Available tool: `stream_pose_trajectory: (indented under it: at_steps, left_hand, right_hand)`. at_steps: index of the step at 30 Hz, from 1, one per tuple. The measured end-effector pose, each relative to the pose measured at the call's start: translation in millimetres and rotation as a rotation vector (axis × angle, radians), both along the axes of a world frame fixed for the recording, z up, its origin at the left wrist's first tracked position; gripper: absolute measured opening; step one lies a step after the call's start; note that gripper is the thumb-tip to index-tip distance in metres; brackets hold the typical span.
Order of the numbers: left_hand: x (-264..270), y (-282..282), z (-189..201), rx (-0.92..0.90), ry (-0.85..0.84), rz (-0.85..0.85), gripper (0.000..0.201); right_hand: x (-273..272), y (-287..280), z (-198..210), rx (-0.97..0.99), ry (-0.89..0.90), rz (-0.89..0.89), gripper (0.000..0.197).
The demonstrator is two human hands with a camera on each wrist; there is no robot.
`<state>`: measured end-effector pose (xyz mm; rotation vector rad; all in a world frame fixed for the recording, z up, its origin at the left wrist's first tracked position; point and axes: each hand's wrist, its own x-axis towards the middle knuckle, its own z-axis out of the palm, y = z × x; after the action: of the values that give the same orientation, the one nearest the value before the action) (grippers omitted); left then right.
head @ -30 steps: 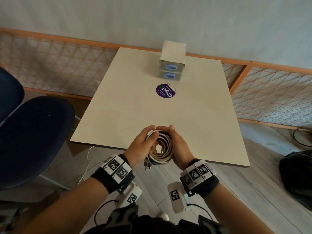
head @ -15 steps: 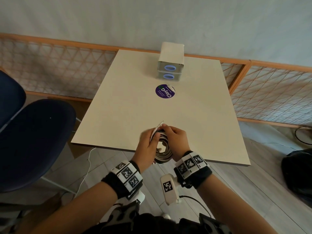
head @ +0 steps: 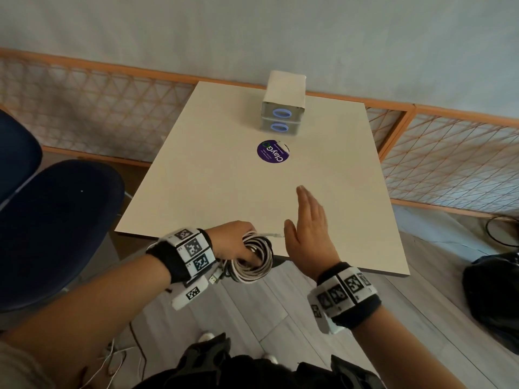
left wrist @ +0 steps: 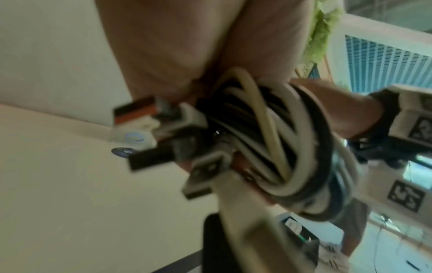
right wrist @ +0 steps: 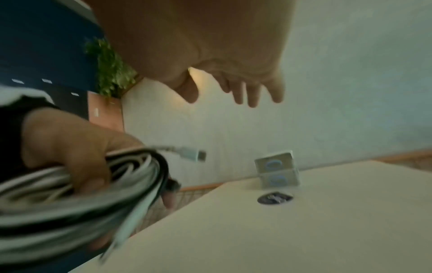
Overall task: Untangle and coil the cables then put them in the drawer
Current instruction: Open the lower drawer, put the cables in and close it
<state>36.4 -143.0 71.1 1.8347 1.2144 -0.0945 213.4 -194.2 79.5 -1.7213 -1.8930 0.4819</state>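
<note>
My left hand (head: 238, 242) grips a coil of white and black cables (head: 257, 263) at the near edge of the table (head: 224, 178), partly over the floor. The coil (left wrist: 280, 151) fills the left wrist view, with USB plugs sticking out of it; in the right wrist view the coil (right wrist: 81, 194) sits at lower left. My right hand (head: 306, 220) is flat and empty, fingers straight, above the table just right of the coil. A small two-drawer box (head: 283, 108) with blue ring handles stands at the table's far edge, both drawers closed.
A round purple sticker (head: 273, 155) lies on the table in front of the drawer box. A dark blue chair (head: 56, 220) stands to the left. A black bag (head: 494, 290) and a loose cable lie on the floor at right. A wooden lattice fence runs behind the table.
Both hands held the coil before. My right hand has let go and moved forward over the table, fingers straight. The left hand now holds the coil alone, turned sideways.
</note>
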Motion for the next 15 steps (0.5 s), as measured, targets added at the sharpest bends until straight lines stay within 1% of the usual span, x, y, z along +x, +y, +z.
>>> stream_pose_trajectory:
  at_steps: [1, 3, 4, 5, 6, 8, 9, 10, 12, 13, 14, 15]
  left_hand:
    - [1.1, 0.6, 2.0, -0.016, 0.028, -0.038, 0.060]
    - [5.3, 0.6, 6.5, -0.032, 0.035, -0.092, 0.074]
    - [8.9, 0.4, 10.5, -0.021, 0.040, -0.133, 0.081]
    - [13.0, 0.1, 14.2, 0.000, 0.042, -0.184, 0.084]
    - [16.0, 1.0, 16.6, 0.012, 0.035, -0.225, 0.089]
    - [17.7, 1.9, 19.5, 0.002, 0.003, -0.291, 0.109]
    - [17.7, 0.8, 20.6, 0.008, 0.004, -0.331, 0.117]
    - [16.9, 0.5, 18.5, 0.017, 0.021, -0.353, 0.120]
    - [17.4, -2.7, 18.2, 0.020, -0.004, -0.316, 0.114]
    - [16.9, -4.1, 19.6, 0.074, -0.039, -0.281, 0.108]
    - [15.3, -4.4, 22.8, 0.205, -0.073, -0.233, 0.103]
    - [11.6, -2.9, 25.9, 0.395, -0.099, -0.169, 0.097]
  right_hand:
    - [-0.5, -4.3, 4.9, -0.073, 0.026, 0.090, 0.060]
    - [-9.2, -11.7, 5.2, -0.315, 0.106, 0.257, 0.064]
    - [-14.8, -14.1, 2.5, -0.408, 0.178, 0.305, 0.067]
    - [-19.5, -16.2, -1.8, -0.444, 0.239, 0.318, 0.072]
    - [-23.2, -16.4, -6.9, -0.457, 0.281, 0.300, 0.077]
    - [-27.0, -17.0, -11.2, -0.529, 0.327, 0.229, 0.083]
    - [-28.5, -18.5, -13.0, -0.567, 0.356, 0.195, 0.079]
    - [-29.1, -19.0, -16.2, -0.580, 0.401, 0.165, 0.070]
    - [-30.6, -16.3, -20.3, -0.552, 0.453, 0.094, 0.053]
    - [-30.3, -13.7, -21.8, -0.520, 0.460, 0.036, 0.046]
    - [-28.5, -10.1, -25.3, -0.477, 0.477, -0.030, 0.040]
    - [-25.5, -5.9, -26.7, -0.456, 0.524, -0.117, 0.035]
